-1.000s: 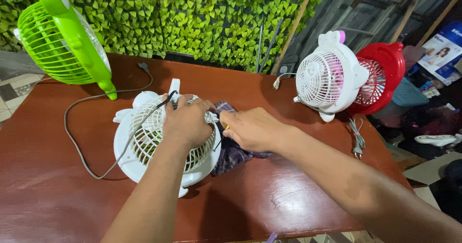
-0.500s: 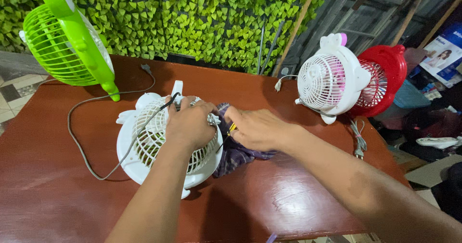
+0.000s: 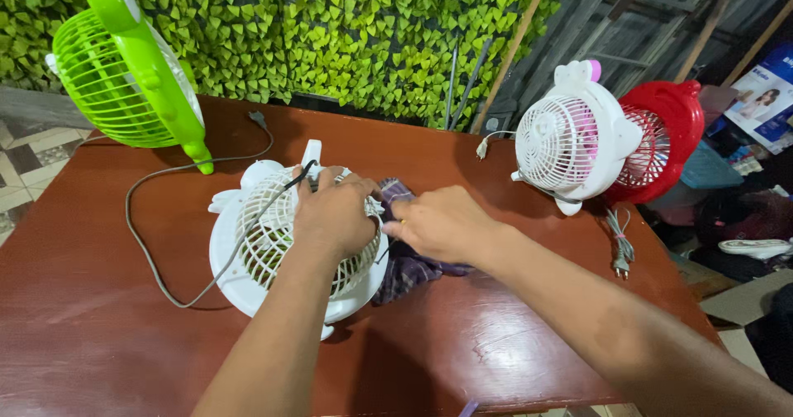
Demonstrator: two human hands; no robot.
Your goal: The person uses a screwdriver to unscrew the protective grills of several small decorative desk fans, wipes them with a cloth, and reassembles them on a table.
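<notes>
Left hand (image 3: 334,214) pressed palm-down on white fan (image 3: 273,252) grille, fingers curled over it — fan flat on brown table (image 3: 99,318). Right hand (image 3: 442,223) closed at grille edge, over dark cloth (image 3: 409,268).

You have four small fans on the worktop (image 3: 496,334): one white fan (image 3: 248,260) lying flat, one green fan (image 3: 124,78), one white-and-pink fan (image 3: 570,140), one red fan (image 3: 661,132) (partly hidden behind it). One checked cloth (image 3: 409,268). Two hands in view, your own.
</notes>
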